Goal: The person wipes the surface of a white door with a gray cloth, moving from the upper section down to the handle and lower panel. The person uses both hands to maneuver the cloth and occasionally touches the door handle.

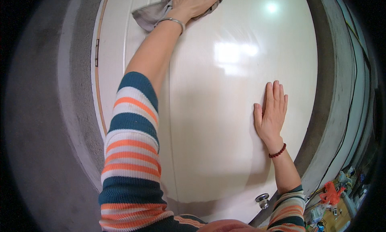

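Note:
A glossy white door (211,120) fills the middle of the head view. At its upper part my left hand (190,4) holds a crumpled grey cloth (149,16) against the surface; the top of the hand is cut off by the picture's edge. A metal bangle (173,20) circles that wrist. Farther right and lower, my right hand (273,114) lies flat on the door panel, fingers extended and thumb apart, with no object in it. Below this hand, a round metal doorknob (263,201) sticks out near the door's edge.
A metal hinge (96,52) sits on the door's left side. Rough grey wall (36,111) borders it on the left. Dark cables (351,111) run down at the right. Lower right, a red plastic bag (330,193) and clutter lie on a wood-coloured surface (336,221).

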`<state>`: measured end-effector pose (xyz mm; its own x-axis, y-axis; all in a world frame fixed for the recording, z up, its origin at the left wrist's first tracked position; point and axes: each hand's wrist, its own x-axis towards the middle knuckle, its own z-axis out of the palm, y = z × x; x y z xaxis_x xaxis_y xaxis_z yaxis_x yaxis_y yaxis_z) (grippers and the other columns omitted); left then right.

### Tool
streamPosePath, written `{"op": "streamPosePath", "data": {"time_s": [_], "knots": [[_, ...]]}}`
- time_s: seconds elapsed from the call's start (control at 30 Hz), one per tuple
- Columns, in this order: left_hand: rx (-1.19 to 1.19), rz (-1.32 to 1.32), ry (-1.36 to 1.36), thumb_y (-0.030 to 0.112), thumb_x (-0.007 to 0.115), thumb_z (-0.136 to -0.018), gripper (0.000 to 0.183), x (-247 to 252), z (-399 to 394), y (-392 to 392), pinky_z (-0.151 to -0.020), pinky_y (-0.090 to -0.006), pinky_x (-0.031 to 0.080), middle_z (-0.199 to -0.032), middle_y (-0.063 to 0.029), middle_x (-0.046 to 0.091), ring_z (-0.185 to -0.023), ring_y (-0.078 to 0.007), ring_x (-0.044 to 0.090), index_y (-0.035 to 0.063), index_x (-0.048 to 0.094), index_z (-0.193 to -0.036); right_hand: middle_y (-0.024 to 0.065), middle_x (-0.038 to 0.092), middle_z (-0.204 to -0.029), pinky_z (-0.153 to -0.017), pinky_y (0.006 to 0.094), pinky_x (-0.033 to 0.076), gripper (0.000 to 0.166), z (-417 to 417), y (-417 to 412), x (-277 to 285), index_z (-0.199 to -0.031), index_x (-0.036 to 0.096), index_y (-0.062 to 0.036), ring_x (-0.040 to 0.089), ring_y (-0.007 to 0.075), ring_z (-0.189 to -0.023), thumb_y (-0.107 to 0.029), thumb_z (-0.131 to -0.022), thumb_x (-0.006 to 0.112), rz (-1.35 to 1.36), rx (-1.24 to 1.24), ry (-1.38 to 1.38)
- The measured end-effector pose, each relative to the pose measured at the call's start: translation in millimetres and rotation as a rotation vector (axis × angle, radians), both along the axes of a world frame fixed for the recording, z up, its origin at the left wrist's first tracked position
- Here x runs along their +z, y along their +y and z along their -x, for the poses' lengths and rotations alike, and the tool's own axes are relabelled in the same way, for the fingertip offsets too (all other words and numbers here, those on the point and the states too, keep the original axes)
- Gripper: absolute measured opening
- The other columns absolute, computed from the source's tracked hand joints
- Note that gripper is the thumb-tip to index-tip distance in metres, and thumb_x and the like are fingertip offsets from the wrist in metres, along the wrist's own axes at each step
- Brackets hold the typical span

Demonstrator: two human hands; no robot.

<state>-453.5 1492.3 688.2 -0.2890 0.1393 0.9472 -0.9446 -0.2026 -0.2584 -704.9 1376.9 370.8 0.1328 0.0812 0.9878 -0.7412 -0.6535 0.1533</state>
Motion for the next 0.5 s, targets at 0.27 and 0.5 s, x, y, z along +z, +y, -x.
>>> {"op": "streamPosePath", "data": {"time_s": [0.27, 0.5], "knots": [[0.044, 0.119, 0.117, 0.050, 0.054, -0.093, 0.073, 39, -45, 18, -0.115, -0.0507, 0.035, -0.149, -0.0271, 0.046, -0.138, -0.0428, 0.045, 0.0006, 0.044, -0.145, 0.0196, 0.031, -0.162, -0.123, 0.0533, 0.014, 0.069, 2, -3, -1, -0.156, 0.036, -0.0042, 0.025, 0.0370, -0.151, -0.026, -0.094, 0.059, 0.017, 0.038, -0.001], [-0.053, -0.120, 0.107, 0.046, 0.055, -0.092, 0.065, -40, -9, 61, -0.107, -0.0520, 0.042, -0.135, -0.0259, 0.058, -0.126, -0.0435, 0.054, 0.0030, 0.048, -0.140, 0.0173, 0.035, -0.161, -0.122, 0.0532, 0.017, 0.066, 5, -5, 0, -0.155, 0.039, -0.0074, 0.029, 0.0363, -0.150, -0.027, -0.095, 0.059, 0.061, 0.036, -0.025]]}}
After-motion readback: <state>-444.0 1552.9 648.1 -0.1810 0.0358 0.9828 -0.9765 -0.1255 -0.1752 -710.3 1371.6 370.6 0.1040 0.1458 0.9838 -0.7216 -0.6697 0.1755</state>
